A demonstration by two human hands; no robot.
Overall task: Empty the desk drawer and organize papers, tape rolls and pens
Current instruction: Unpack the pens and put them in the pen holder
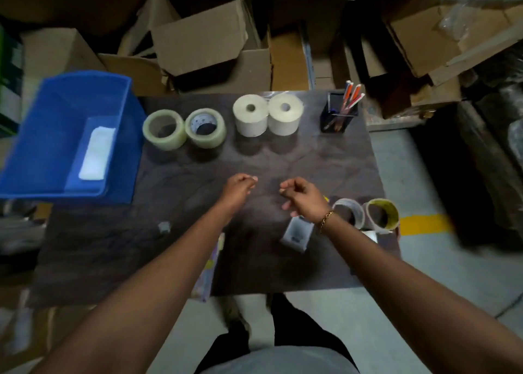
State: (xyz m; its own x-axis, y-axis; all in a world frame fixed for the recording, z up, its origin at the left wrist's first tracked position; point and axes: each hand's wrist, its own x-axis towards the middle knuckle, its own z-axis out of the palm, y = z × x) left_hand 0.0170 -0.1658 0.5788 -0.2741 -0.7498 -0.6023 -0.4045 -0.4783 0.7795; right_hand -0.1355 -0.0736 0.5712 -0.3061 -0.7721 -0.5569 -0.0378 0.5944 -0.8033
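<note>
On the dark desk (pixel 175 249), two clear tape rolls (pixel 164 129) (pixel 206 128) and two white paper rolls (pixel 250 115) (pixel 285 114) stand in a row at the back. A black pen holder (pixel 338 116) with several pens stands at the back right. Two more tape rolls (pixel 349 213) (pixel 382 214) sit at the right edge. A blue bin (pixel 53 136) at the left holds white papers (pixel 97 154). My left hand (pixel 240 187) and right hand (pixel 304 198) hover over the desk's middle with fingers curled; nothing shows in either.
A small white box (pixel 297 233) lies under my right wrist. A small grey clip-like object (pixel 164 227) rests on the left of the desk. Coloured paper (pixel 209 271) hangs over the near edge. Cardboard boxes (pixel 215 39) crowd the floor behind the desk.
</note>
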